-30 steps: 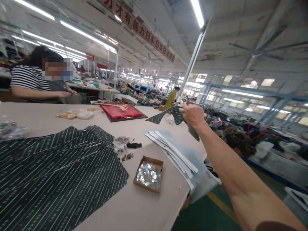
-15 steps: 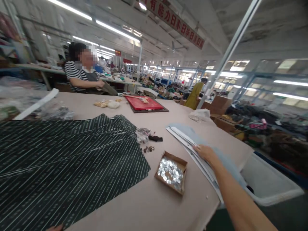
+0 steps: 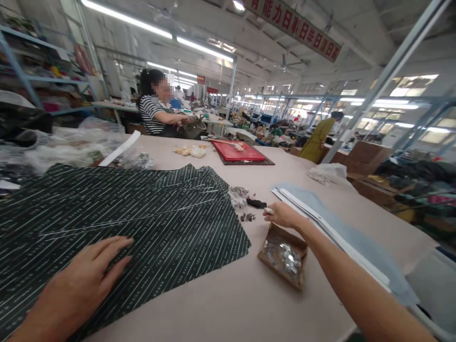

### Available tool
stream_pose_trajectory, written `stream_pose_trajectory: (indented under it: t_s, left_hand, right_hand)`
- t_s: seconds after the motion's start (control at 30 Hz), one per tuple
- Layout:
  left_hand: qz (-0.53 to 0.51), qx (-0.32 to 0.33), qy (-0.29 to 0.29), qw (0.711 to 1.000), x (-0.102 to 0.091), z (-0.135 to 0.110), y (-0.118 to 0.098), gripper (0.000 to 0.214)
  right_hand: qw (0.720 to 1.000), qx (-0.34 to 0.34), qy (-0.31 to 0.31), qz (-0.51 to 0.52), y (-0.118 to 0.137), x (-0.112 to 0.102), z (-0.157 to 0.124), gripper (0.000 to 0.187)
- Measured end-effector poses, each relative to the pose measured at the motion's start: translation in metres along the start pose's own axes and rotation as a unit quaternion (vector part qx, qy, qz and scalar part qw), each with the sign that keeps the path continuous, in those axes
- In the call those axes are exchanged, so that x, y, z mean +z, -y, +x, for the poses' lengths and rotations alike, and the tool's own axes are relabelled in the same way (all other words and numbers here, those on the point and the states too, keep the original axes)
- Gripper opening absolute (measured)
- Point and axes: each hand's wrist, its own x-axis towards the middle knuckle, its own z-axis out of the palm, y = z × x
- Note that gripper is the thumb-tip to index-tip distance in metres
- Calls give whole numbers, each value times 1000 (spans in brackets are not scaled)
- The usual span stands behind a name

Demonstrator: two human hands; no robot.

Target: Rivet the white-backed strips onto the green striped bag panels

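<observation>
Over the dark green striped, lettered fabric [image 3: 171,223] my left hand [image 3: 76,280] hovers or rests, fingers stretched out and holding nothing; contact with the cloth is hard to judge. My right hand [image 3: 285,216] is at the far edge of a small cardboard box [image 3: 281,280] with shiny silver discs [image 3: 290,256] inside. Its fingers are pinched together, and a small pale thing [image 3: 270,211] shows at the tips, too small to name. Just left of those fingertips lie a black strip [image 3: 256,203], small dark metal bits [image 3: 248,217] and a clear bag of small parts [image 3: 238,197].
White strips [image 3: 313,213] lie on a light blue sheet [image 3: 384,266] at the right. Farther back are a red tray [image 3: 238,153] and a plastic bag [image 3: 329,172]. Plastic bags [image 3: 60,147] pile up at the left. A person in striped sleeves [image 3: 151,111] works across the table.
My right hand has left the white strips and moved left to the box's far edge. My left hand has come into view over the fabric. The view has turned left.
</observation>
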Motion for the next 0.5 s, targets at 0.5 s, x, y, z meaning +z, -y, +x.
stream_pose_trajectory:
  t_s: [0.5]
  left_hand:
    - [136,-27,92,986,-9,37,7,16]
  right_hand:
    - [993,-94,1,-70,26,51,39,15]
